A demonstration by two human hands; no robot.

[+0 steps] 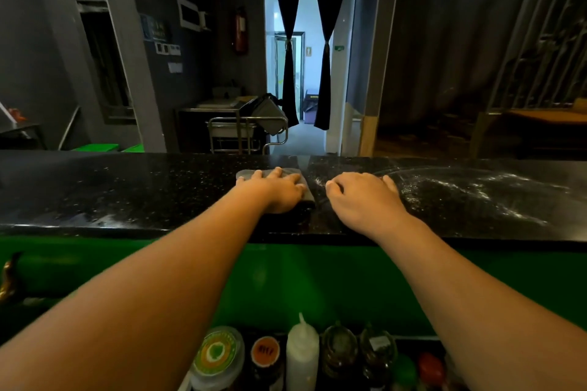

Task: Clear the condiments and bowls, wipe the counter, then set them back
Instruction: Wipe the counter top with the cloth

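I see a glossy black speckled stone table (127, 187), wet-streaked on my right; the cloth (247, 174) looks matt grey fabric; the squeeze bottle (301, 355) is cloudy white plastic.

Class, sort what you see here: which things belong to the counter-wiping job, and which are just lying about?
Job in hand:
- cloth under the left hand
- counter
- squeeze bottle
- jars
- tub

Lying about:
- cart
- fire extinguisher
- curtains
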